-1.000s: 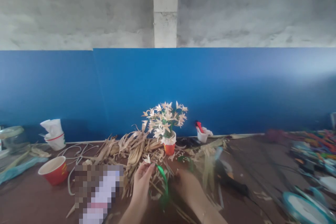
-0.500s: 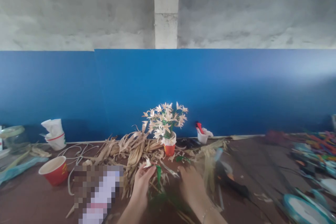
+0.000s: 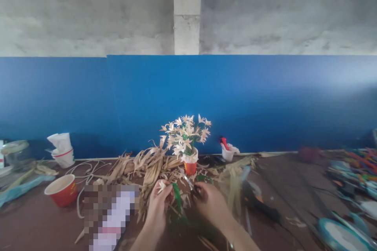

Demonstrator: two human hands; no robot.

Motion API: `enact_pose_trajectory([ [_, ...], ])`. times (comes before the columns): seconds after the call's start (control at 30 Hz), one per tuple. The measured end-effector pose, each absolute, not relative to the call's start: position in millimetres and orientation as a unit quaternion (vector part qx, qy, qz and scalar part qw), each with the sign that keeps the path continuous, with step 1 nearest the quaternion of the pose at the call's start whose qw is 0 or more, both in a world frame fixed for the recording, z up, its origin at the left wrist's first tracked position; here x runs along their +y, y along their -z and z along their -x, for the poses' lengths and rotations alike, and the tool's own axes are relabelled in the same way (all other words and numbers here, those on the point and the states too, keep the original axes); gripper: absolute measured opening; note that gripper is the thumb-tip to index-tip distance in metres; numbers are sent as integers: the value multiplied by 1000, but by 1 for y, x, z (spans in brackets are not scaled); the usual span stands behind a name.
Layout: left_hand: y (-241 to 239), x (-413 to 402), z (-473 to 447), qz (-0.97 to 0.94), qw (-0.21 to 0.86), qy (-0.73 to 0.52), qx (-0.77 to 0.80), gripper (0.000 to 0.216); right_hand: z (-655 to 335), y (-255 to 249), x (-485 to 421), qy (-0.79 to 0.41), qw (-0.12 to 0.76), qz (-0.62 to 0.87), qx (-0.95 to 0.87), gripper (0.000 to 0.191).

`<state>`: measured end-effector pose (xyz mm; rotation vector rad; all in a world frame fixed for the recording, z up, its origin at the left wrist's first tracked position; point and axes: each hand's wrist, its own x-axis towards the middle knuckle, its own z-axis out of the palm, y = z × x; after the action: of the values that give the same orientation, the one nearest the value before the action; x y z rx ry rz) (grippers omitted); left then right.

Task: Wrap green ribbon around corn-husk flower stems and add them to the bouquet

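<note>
Pinched 1 small white flower (image 3: 161, 187) at the tips of the left fingers (image 3: 168, 191), clamped together low on the bloom, presumably to spare the thin petals. Let a green strip (image 3: 177, 196) hang just right of the same fingers, likely to stay clear of the flower. Closed the right fingers (image 3: 206, 192) around the dark handles of the scissors (image 3: 187, 179), with metal blades pointing forward and leftward, probably for a safe angle; could not tell the blades' opening. Saw a bunch of pale flowers (image 3: 187, 133) upright straight ahead beyond the fingers, in a red-orange cup (image 3: 190, 168), perhaps set back to free working room. Noted pointed, starry, papery petals over green stems there. Found the strip smooth and flat, faintly glossy; found dry husks (image 3: 153, 168) heaped ahead of the left fingers, tan, ribbed, curled and brittle-looking. Spotted a round, smooth red tub (image 3: 63, 196) well left of the fingers, and a blurred black tool (image 3: 263, 208) to the right, on the dull brown worktop (image 3: 273, 176).
</note>
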<state>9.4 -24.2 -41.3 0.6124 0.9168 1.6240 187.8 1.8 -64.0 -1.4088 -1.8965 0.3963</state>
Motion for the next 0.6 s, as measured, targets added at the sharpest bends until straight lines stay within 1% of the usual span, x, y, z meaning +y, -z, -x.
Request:
enact_pose_trajectory([
  [0.07, 41, -24, -9, -266, 555, -684, 391, 24, -186, 67, 3, -203, 399, 525, -724, 29],
  [0.13, 41, -24, -9, -267, 561, -682, 386, 24, -186, 68, 3, -223, 416, 501, -725, 32],
  [0.23, 39, -23, -9, -270, 589, -670, 362, 28, -187, 68, 4, -193, 410, 489, -746, 35],
  [0.33, 35, -26, -10, -282, 630, -651, 315, 37, -188, 66, 4, -146, 408, 518, -737, 35],
  [0.4, 33, -28, -9, -280, 648, -637, 309, 40, -187, 65, 4, -135, 412, 536, -725, 35],
  [0.53, 32, -29, -9, -279, 630, -619, 377, 28, -188, 65, 3, -152, 438, 519, -718, 38],
  [0.6, 34, -28, -9, -284, 618, -620, 392, 31, -189, 65, 2, -172, 461, 484, -724, 43],
])
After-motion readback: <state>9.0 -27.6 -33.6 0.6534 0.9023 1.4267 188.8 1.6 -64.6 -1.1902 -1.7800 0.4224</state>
